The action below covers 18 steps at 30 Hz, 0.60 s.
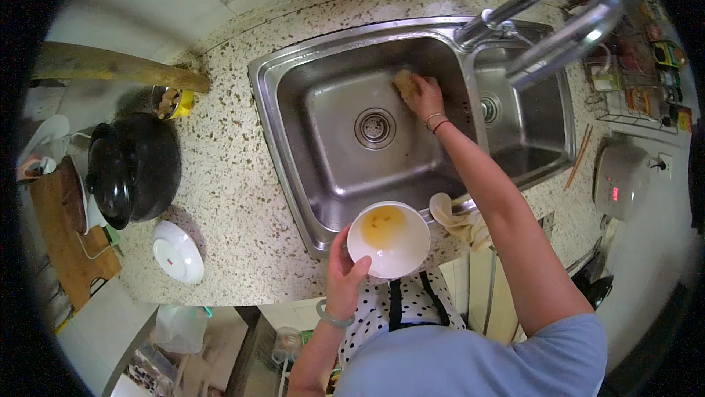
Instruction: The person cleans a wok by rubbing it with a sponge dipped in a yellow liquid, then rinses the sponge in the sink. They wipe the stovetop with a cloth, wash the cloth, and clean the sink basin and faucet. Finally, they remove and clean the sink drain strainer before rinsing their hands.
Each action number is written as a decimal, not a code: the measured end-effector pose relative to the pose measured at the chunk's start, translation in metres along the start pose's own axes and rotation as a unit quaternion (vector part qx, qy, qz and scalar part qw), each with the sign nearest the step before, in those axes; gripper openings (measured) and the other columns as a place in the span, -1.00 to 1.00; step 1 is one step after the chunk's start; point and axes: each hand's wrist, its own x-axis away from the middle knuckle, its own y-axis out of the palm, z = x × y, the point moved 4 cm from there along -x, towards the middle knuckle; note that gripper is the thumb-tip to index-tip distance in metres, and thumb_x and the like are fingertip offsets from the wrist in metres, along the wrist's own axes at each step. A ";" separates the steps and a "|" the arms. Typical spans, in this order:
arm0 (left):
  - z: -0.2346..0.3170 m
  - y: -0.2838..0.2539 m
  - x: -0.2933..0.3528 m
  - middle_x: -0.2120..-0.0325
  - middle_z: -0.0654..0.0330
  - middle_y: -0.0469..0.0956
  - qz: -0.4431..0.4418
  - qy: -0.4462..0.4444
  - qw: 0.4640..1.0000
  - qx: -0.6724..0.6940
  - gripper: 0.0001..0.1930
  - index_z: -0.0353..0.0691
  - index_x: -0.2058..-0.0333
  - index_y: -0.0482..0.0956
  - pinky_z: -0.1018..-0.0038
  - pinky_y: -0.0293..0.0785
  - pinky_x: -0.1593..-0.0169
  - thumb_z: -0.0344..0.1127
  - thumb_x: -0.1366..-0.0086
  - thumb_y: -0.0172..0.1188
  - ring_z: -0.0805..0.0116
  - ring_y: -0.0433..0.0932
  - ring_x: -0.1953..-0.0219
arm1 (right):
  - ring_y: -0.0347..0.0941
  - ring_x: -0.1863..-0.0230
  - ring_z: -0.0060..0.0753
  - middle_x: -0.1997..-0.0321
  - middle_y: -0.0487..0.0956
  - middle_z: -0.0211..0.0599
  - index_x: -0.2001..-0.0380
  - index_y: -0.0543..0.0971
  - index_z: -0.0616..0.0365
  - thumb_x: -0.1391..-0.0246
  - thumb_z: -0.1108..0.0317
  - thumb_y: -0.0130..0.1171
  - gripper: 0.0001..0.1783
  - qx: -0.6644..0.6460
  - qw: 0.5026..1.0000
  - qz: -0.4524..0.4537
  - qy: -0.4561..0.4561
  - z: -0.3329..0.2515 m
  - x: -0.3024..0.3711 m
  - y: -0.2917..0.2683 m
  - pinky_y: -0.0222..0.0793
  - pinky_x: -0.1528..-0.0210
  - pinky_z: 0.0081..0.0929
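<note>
**Two-Handed Hold: Bowl at the Near Rim, Sponge in the Basin**

The left hand (345,272) supports a white bowl (399,256) at the near rim of the sink. Its fingers grip the left side, with the thumb over the lip; this likely leaves the mouth unobstructed. The bowl contains a shallow pool of yellow liquid (380,226); a moderate tilt would presumably keep it inside.

To the left, a white plate (178,252) rests on the tabletop (228,199), apparently base up, a position suited to draining. Right of the bowl, a pale draped item (459,224) hangs at the near edge; cloth or glove cannot be determined.

The large basin (316,132) has an exposed drain (374,128) at its centre. Beyond and to the right of the drain, the right hand (427,96) has its fingers closed around a tan sponge (403,82). The sponge extends past the fingertips, probably to expose a working face. Contact with the steel cannot be confirmed.

At far right, the faucet (565,37) arches toward the small basin (525,129), leaving the large basin accessible to the arm.
</note>
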 end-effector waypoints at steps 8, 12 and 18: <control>-0.002 -0.022 -0.013 -0.10 0.06 0.29 0.028 0.011 0.999 -0.014 -0.27 -0.30 -0.22 0.09 0.31 0.20 -0.23 -0.33 -0.10 0.23 0.25 0.28 -0.16 | 0.32 -0.06 0.07 -0.03 0.43 -0.02 0.07 0.53 0.05 0.05 0.42 0.11 -0.61 0.021 0.984 -0.113 -0.138 -0.036 0.013 0.069 0.28 -0.11 -0.13; 0.006 -0.019 -0.014 -0.10 0.06 0.28 0.014 0.015 0.999 -0.027 -0.28 -0.30 -0.22 0.10 0.30 0.19 -0.23 -0.32 -0.11 0.22 0.24 0.27 -0.17 | 0.37 0.00 0.04 -0.02 0.43 -0.16 0.15 0.55 -0.02 0.06 0.48 0.09 -0.66 0.067 0.954 -0.237 -0.168 -0.025 0.050 0.099 0.36 -0.03 -0.16; 0.004 -0.032 -0.011 -0.10 0.05 0.28 0.018 0.022 0.999 -0.018 -0.28 -0.32 -0.21 0.11 0.32 0.17 -0.24 -0.31 -0.10 0.21 0.25 0.27 -0.16 | 0.45 0.10 0.09 -0.01 0.41 -0.03 0.07 0.46 0.05 -0.02 0.39 0.06 -0.66 0.127 0.958 -0.196 -0.165 -0.040 0.068 -0.011 0.47 0.12 -0.16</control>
